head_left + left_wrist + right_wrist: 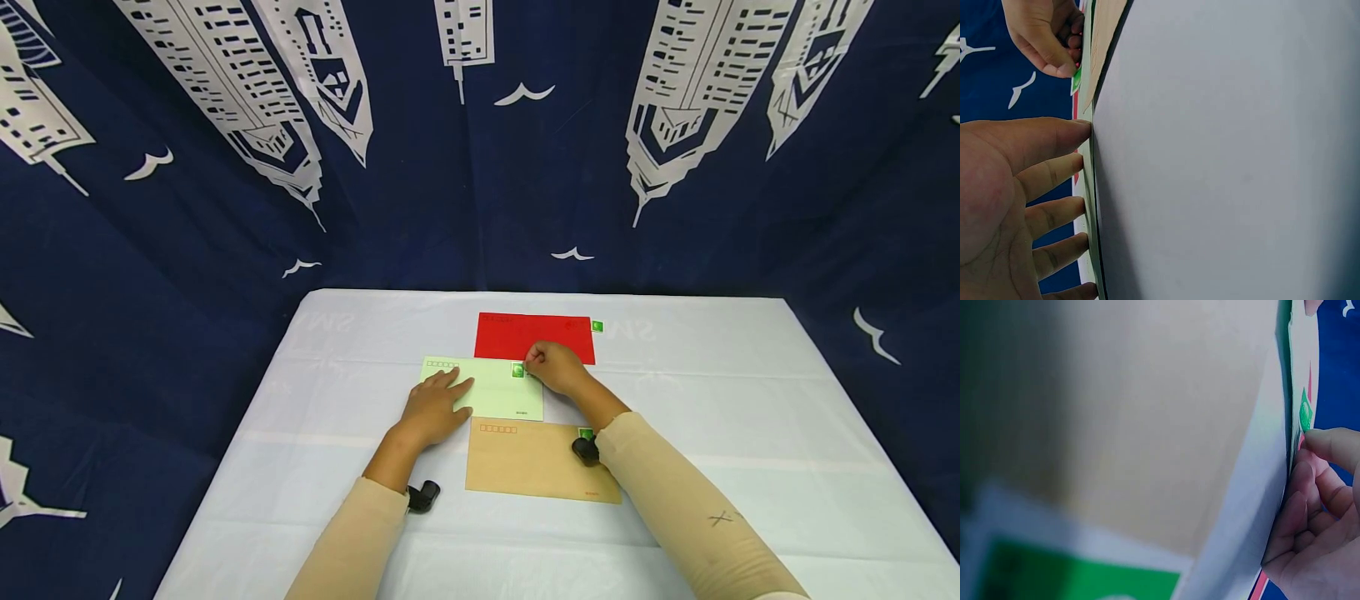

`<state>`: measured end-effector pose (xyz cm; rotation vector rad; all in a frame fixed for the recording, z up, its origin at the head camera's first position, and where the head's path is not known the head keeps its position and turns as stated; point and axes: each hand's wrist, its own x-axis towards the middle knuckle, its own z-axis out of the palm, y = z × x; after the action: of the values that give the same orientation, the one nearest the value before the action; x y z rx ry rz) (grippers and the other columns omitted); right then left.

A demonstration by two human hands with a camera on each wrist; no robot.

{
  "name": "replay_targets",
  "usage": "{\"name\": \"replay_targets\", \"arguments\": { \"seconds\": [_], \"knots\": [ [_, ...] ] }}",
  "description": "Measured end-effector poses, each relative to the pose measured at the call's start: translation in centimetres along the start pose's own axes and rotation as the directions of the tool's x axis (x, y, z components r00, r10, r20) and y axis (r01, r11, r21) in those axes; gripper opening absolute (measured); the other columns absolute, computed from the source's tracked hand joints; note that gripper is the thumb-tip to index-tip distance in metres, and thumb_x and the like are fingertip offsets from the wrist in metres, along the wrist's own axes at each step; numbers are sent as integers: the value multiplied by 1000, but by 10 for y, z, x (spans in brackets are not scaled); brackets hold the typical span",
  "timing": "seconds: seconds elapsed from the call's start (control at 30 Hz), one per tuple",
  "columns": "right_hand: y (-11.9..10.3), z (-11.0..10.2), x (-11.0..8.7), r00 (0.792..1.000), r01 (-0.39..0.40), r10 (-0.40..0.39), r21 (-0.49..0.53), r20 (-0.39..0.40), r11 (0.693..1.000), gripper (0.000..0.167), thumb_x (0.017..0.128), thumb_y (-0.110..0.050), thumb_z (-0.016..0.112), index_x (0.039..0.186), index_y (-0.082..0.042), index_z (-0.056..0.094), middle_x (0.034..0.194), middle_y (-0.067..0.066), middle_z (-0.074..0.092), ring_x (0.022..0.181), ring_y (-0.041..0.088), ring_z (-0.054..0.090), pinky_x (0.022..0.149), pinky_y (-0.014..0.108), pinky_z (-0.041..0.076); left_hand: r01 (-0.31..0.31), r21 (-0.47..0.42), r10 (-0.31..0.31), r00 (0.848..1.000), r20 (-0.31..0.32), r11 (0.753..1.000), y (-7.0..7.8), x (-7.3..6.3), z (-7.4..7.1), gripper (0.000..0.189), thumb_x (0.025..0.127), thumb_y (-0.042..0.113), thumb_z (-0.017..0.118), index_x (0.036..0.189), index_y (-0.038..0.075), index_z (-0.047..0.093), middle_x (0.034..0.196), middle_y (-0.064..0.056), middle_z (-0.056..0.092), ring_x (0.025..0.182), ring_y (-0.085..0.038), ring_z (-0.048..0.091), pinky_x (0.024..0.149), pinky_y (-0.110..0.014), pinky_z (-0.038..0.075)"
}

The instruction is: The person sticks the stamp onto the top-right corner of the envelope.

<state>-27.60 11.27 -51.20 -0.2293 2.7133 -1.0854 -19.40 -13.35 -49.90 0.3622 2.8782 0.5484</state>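
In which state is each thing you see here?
Red envelope: flat
Green envelope: flat
Brown envelope: flat, partly hidden
Top stamp: at red envelope's right edge
Middle stamp: at green envelope's upper right
Bottom stamp: on brown envelope, partly hidden
Left hand: fingers spread, touching green envelope
Right hand: fingers curled, pinching middle stamp

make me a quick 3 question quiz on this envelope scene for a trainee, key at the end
1. True or false: the left hand touches the red envelope.
2. Which envelope lies lowest in the head view? a) red b) tan c) pale green
3. Fill in: the right hand's fingertips are at a small green ____.

Key: 1 false, it touches the pale green envelope; 2 b, the tan envelope; 3 stamp.
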Motion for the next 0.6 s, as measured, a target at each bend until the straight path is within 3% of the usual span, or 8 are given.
{"name": "replay_targets", "arguments": {
  "seconds": [0.6],
  "knots": [
    [-3,1,1,1000,-10,10,-19,-9,1000,10,96,-19,65,93,-9,65,84,5,61,83,19,56,71,25,44,-10,6,10,1000,0,1000,-1,-1,-2,53,100,34,61,150,21,51,164,-10,36,153,-36,30,121,-60,28]
  ]
}}
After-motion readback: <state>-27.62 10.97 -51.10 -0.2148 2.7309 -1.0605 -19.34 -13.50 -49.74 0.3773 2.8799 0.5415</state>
